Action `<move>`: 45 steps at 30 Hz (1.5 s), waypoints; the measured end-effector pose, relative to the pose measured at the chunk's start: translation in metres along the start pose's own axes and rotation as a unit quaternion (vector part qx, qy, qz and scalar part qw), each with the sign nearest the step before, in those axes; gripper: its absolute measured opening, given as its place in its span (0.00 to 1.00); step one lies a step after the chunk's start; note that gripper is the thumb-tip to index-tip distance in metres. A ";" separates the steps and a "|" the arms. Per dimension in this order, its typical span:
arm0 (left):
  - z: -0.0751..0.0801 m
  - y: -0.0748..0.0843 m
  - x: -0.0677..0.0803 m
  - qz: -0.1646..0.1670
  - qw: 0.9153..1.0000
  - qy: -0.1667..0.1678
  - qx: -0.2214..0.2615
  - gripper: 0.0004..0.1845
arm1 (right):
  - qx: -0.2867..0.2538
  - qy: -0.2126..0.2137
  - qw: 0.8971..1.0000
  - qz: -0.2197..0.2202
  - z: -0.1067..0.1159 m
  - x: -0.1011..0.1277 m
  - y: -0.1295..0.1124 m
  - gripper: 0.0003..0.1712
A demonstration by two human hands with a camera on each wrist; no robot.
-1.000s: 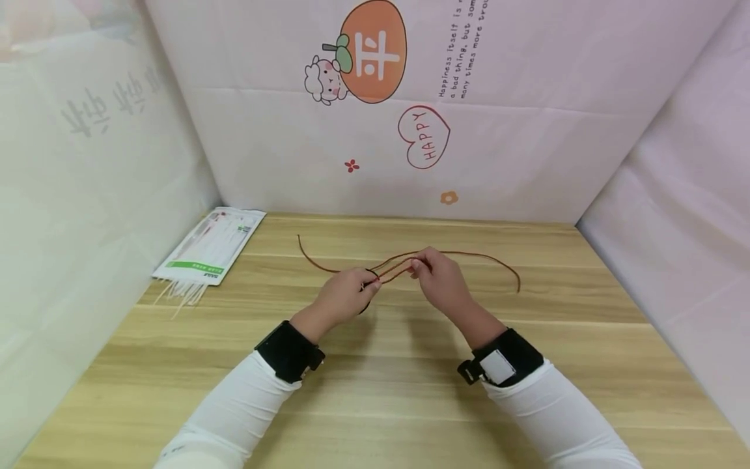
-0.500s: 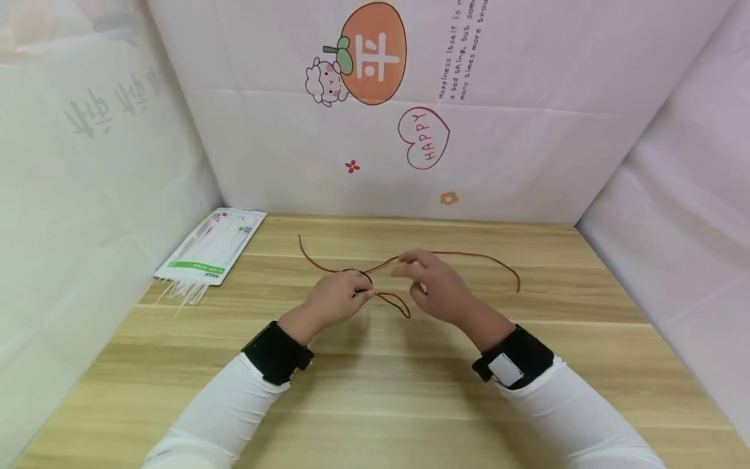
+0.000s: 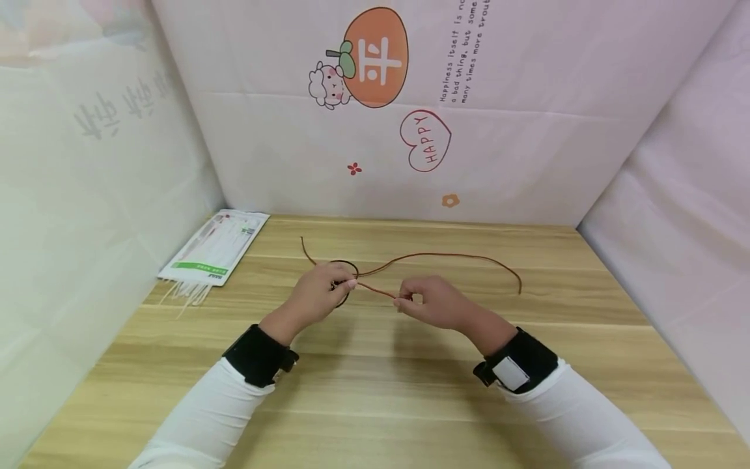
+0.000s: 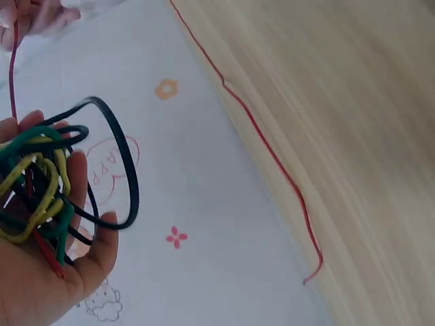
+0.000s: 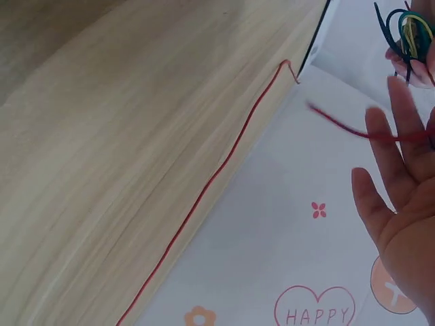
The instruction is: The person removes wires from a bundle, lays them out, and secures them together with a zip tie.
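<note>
Head view: a thin red cord point(image 3: 375, 289) runs straight between the two hands, slanting down a touch from the left hand point(image 3: 316, 293) to the right hand point(image 3: 436, 301), both over the pale wood-grain tabletop point(image 3: 375, 404). The right hand has it pinched, thumb against forefinger, a little gap ringed between them. Over to the right wrist view, and the other fingers stretch out straight, a slightly blurred red end poking past their tips.

The left hand, meanwhile, grips a tangled bundle of green, yellow and dark cords point(image 4: 47, 183), fingers curled round it. The left wrist view has it best: red strands thread through the tangle, and a smooth dark loop point(image 4: 129, 163) juts well out to one side.

Just beyond the hands, a long wavy red cord point(image 3: 433, 254) lies across the tabletop, hooking down at its right end. It slips behind the left hand and comes out on the far side; whether it joins the held piece is hidden.

Well off to the left, a flat white packet with a green stripe point(image 3: 213, 244) lies by the side wall, thin white sticks point(image 3: 190, 291) poking from its near edge. Behind it all stands a white printed backdrop point(image 3: 515, 163), with an orange fruit point(image 3: 389, 58) and a red-outlined "HAPPY" heart point(image 3: 426, 141).
</note>
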State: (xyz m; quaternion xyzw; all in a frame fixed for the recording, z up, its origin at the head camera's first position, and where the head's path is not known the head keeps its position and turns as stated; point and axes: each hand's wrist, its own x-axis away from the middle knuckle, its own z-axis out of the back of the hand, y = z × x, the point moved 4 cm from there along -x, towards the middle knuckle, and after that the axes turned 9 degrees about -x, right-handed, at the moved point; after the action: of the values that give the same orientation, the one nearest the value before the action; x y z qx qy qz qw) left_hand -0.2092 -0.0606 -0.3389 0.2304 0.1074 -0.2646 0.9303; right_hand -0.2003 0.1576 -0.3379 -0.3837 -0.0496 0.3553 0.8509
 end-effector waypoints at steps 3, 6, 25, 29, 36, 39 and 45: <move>0.005 -0.011 0.002 0.009 0.999 0.015 -0.034 0.10 | -0.002 -0.012 1.000 -0.022 -0.001 -0.001 -0.001 0.07; 0.009 -0.024 0.004 0.012 0.997 0.027 -0.066 0.10 | 0.041 -0.012 0.999 -0.018 -0.002 -0.002 -0.002 0.06; 0.007 -0.083 0.042 -0.020 0.952 -0.026 -0.305 0.03 | 0.180 0.012 0.983 -0.015 -0.039 -0.025 0.012 0.07; 0.004 -0.086 0.046 -0.062 0.933 -0.028 -0.353 0.03 | 0.192 0.010 0.981 -0.025 -0.046 -0.032 0.014 0.07; 0.000 -0.106 0.053 -0.031 0.925 -0.049 -0.375 0.03 | 0.175 0.019 0.983 -0.047 -0.042 -0.030 0.013 0.07; 0.005 -0.108 0.055 -0.024 0.929 -0.037 -0.367 0.02 | 0.169 0.023 0.984 -0.043 -0.038 -0.030 0.013 0.07; 0.017 -0.100 0.053 -0.002 0.937 -0.023 -0.347 0.03 | 0.175 0.042 0.983 -0.038 -0.033 -0.031 0.013 0.06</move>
State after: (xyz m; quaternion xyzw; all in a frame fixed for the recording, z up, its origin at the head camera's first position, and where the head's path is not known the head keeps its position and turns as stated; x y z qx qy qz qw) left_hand -0.2172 -0.1676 -0.3781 -0.1136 0.1717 -0.2180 0.9540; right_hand -0.2187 0.1236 -0.3637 -0.2408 0.0346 0.3097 0.9192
